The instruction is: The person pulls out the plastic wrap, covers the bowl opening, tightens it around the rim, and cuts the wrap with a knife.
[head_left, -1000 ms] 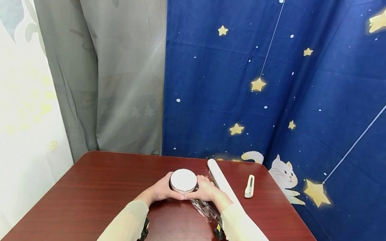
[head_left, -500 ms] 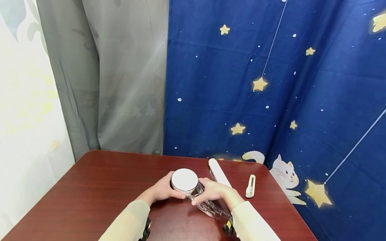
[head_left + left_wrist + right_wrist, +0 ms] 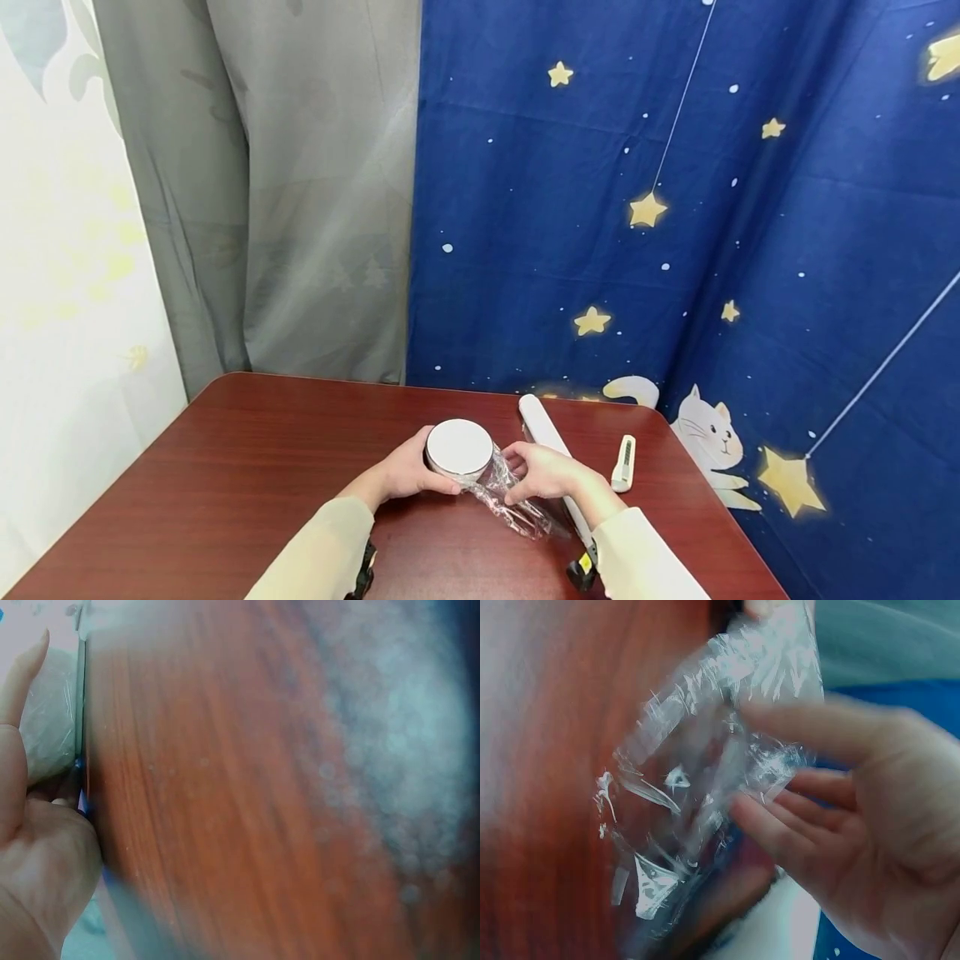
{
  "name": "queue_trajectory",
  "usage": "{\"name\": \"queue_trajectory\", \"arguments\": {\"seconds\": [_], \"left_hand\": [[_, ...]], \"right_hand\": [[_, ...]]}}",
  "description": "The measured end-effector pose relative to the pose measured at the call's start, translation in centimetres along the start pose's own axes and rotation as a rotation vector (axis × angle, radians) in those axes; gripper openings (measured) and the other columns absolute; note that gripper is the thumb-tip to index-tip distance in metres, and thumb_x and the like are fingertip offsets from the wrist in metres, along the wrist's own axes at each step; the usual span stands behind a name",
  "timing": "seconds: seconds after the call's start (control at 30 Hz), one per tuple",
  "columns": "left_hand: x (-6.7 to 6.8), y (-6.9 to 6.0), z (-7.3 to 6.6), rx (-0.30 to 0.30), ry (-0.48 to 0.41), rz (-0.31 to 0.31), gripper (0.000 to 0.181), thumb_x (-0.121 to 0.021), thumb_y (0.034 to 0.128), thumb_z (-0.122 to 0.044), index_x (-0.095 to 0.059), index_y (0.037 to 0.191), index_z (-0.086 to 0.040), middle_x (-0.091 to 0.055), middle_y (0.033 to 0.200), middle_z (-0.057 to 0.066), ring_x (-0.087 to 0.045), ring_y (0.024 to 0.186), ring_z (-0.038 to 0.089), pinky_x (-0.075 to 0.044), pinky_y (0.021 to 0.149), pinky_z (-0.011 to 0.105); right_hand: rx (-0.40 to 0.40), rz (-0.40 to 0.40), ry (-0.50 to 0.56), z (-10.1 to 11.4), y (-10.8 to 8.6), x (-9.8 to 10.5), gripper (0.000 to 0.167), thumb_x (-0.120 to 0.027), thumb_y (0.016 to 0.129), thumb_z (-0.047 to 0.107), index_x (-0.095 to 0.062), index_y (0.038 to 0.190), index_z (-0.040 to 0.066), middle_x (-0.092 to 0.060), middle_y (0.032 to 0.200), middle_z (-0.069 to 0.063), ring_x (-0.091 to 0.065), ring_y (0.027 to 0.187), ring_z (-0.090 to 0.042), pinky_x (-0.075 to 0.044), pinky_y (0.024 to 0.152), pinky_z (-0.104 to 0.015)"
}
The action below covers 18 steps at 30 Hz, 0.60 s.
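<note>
A round container [image 3: 459, 447] with a flat white top stands upright above the table, wrapped partly in clear plastic film [image 3: 521, 518]. My left hand [image 3: 405, 469] grips its left side, thumb along the front; the left wrist view shows the wrapped side of the container [image 3: 51, 712] by the thumb. The loose film trails off to the right. Around this crinkled film [image 3: 656, 881] in the right wrist view, the right hand [image 3: 877, 817] has thumb and fingers spread apart, touching it without a visible pinch. In the head view that hand [image 3: 551, 472] is just right of the container.
A long white bar-shaped thing [image 3: 545, 425] lies slantwise behind and under the right forearm. Farther right rests a cream utility knife [image 3: 623, 463]. The dark red table [image 3: 247, 483] ends at curtains along the back.
My right hand has left the container's side and shifted right, its thumb and fingers parting. More film now trails between it and the container. The left hand has kept its hold.
</note>
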State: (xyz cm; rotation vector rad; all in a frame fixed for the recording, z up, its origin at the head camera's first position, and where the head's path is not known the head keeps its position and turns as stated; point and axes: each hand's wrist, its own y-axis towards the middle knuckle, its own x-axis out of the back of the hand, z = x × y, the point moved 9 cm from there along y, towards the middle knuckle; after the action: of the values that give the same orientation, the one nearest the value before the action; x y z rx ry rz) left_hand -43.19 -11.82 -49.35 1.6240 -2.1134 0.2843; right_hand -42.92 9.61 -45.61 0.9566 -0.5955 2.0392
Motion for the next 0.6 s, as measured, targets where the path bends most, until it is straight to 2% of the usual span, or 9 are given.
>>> {"name": "queue_trajectory", "arguments": {"seconds": [0.17,0.3,0.43,0.5,0.57,0.6], "left_hand": [[0.1,-0.1,-0.1,0.006,-0.003,0.002,0.110,-0.107,0.0683,-0.027,-0.046,0.157,-0.002,-0.066,0.146,0.011,-0.061,0.135,0.027,-0.044,0.119,0.053],[0.0,-0.2,-0.1,0.003,0.002,0.007,0.109,-0.106,0.0687,-0.026,-0.046,0.157,-0.003,-0.066,0.146,0.010,-0.061,0.133,0.026,-0.045,0.119,0.052],[-0.1,-0.1,-0.1,-0.005,-0.001,0.009,0.107,-0.106,0.0681,-0.025,-0.048,0.155,-0.003,-0.067,0.145,0.011,-0.061,0.132,0.026,-0.046,0.118,0.051],[-0.1,-0.1,0.0,-0.006,-0.003,0.010,0.107,-0.106,0.0681,-0.025,-0.048,0.155,-0.003,-0.067,0.145,0.011,-0.062,0.131,0.026,-0.046,0.118,0.051],[0.0,-0.1,0.0,0.002,-0.008,0.013,0.107,-0.106,0.0684,-0.026,-0.047,0.156,-0.003,-0.067,0.145,0.011,-0.061,0.132,0.025,-0.045,0.118,0.051],[0.0,-0.2,0.1,0.006,-0.010,0.013,0.108,-0.106,0.0685,-0.026,-0.047,0.156,-0.003,-0.067,0.145,0.011,-0.061,0.132,0.025,-0.045,0.118,0.051]], "right_hand": [[0.031,-0.161,-0.220,0.9,0.9,-0.3,0.035,-0.093,0.081,0.011,-0.077,0.110,0.002,-0.078,0.095,-0.004,-0.071,0.089,-0.019,-0.060,0.085,-0.039],[0.037,-0.278,-0.341,1.6,1.5,-0.6,0.012,-0.088,0.082,0.013,-0.077,0.085,0.012,-0.073,0.079,0.003,-0.061,0.075,-0.013,-0.056,0.075,-0.034],[0.057,-0.371,-0.459,2.3,1.9,-0.7,0.018,-0.090,0.082,0.021,-0.076,0.071,0.017,-0.069,0.073,0.002,-0.061,0.077,-0.019,-0.053,0.078,-0.037],[0.054,-0.398,-0.471,1.5,2.3,-0.8,0.020,-0.090,0.082,0.023,-0.075,0.070,0.020,-0.068,0.072,0.003,-0.060,0.077,-0.020,-0.053,0.077,-0.037],[0.027,-0.394,-0.430,0.6,2.8,-1.0,0.020,-0.090,0.083,0.023,-0.075,0.070,0.019,-0.069,0.066,0.004,-0.062,0.071,-0.018,-0.052,0.071,-0.036],[-0.007,-0.379,-0.367,0.2,2.9,-1.1,0.020,-0.089,0.084,0.021,-0.073,0.071,0.018,-0.068,0.063,0.005,-0.062,0.064,-0.016,-0.054,0.066,-0.034]]}}
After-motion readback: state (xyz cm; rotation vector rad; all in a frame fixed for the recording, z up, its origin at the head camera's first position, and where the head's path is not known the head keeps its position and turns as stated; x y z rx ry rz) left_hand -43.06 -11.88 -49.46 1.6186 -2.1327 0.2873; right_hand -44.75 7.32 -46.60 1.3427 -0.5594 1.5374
